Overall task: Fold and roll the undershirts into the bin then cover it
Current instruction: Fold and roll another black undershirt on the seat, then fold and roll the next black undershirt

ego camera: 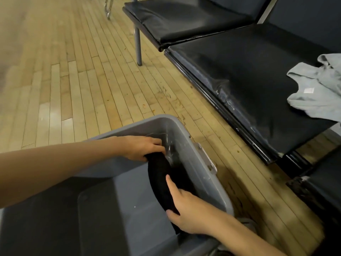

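A rolled black undershirt sits inside the grey plastic bin on the floor. My left hand grips the roll's far end, fingers curled over it. Its near end is held by my right hand, thumb on top. A dark grey lid leans over the bin's left side and hides part of the inside. A light grey undershirt lies spread and crumpled on the black bench seat at the right.
The bench of black padded seats runs along the right side, with a metal leg at the back. Wooden plank floor stretches to the left of the bin. A dark cloth lies on the nearest seat's edge.
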The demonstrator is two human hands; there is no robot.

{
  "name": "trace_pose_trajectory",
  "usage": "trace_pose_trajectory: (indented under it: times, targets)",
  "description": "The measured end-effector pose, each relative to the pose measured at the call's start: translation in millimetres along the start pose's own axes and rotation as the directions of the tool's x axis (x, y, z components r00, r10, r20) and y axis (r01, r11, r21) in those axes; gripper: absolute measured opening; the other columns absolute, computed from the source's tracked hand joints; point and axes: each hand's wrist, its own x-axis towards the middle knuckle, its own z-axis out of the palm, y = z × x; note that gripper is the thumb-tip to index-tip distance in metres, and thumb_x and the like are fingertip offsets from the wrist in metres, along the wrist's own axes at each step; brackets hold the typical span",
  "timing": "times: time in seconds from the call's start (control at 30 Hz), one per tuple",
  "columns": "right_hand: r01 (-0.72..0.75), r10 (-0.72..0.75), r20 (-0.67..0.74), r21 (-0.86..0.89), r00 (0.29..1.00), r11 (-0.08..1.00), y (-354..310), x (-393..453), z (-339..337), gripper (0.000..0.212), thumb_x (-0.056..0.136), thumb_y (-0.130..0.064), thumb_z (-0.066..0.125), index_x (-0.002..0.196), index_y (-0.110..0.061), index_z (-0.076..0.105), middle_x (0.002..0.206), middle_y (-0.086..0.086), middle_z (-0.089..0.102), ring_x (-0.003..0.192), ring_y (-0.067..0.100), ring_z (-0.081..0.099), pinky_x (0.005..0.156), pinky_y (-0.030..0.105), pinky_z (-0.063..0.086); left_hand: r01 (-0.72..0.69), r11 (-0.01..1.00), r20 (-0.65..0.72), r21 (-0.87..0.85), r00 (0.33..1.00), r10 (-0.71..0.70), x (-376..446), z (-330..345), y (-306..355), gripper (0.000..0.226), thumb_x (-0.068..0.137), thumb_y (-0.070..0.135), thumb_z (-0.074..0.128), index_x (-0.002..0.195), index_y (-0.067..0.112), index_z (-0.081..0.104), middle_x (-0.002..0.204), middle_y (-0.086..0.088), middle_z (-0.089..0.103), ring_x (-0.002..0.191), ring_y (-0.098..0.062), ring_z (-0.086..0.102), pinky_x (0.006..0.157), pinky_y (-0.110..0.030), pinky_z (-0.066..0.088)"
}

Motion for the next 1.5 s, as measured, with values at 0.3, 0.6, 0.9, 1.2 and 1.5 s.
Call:
trace_pose_trajectory:
  times: [0.3,0.6,0.9,1.2,1.5]
  targets:
    - [-0.074,0.085,0.075,-0.137,0.994,0.988,16.7,13.6,-1.3,0.079,0.106,-0.050,0.047,0.165,-0.028,0.000,0.166,0.009,0.029,0.149,0.030,0.034,0.119,0.043,0.036,-0.019,0.996,0.126,0.093,0.992,0.007,-5.3,43.3,16.5,0.078,0.095,0.029,0.069,0.158,0.033,0.025,0.160,-0.010,0.028,0.143,-0.033,0.029,0.115,-0.046,0.038]
    - [0.100,-0.215,-0.275,-0.378,0.937,0.921,6.2,-50.2,-38.4,0.064,0.108,-0.040,0.046,0.163,-0.027,0.017,0.160,-0.004,0.025,0.145,0.021,0.031,0.115,0.039,0.040,-0.085,0.982,-0.015,0.166,0.996,0.089,-6.5,-2.6,50.4,0.078,0.093,0.052,0.065,0.156,0.039,0.022,0.156,-0.002,0.031,0.138,-0.025,0.033,0.110,-0.044,0.044]
    - [-0.147,-0.140,-0.540,-0.453,0.830,0.879,5.9,-192.6,-123.9,0.062,0.106,-0.047,0.046,0.160,-0.030,0.022,0.154,-0.007,0.028,0.140,0.022,0.036,0.115,0.044,0.039,-0.043,0.987,-0.391,0.152,0.915,0.100,-2.0,-142.2,104.0,0.082,0.087,0.078,0.054,0.155,0.039,0.029,0.144,0.006,0.046,0.124,-0.014,0.049,0.103,-0.040,0.048]
    - [-0.649,0.254,-0.829,-0.162,0.499,0.744,81.3,-399.1,-178.4,0.064,0.104,-0.046,0.052,0.161,-0.034,0.025,0.155,-0.001,0.033,0.139,0.023,0.041,0.113,0.041,0.039,-0.240,0.927,-0.505,0.287,0.785,0.359,87.0,-267.0,236.5,0.077,0.088,0.078,0.049,0.153,0.042,0.028,0.146,0.008,0.041,0.125,-0.020,0.049,0.103,-0.044,0.048]
    - [-0.672,0.535,-0.845,0.393,0.006,0.628,166.4,-561.1,-197.3,0.069,0.099,-0.043,0.065,0.158,-0.023,0.035,0.150,0.011,0.050,0.132,0.031,0.054,0.108,0.043,0.044,-0.424,0.870,-0.572,0.250,0.660,0.486,185.4,-379.0,394.9,0.073,0.091,0.066,0.061,0.151,0.040,0.029,0.142,0.004,0.044,0.126,-0.021,0.049,0.103,-0.049,0.049]
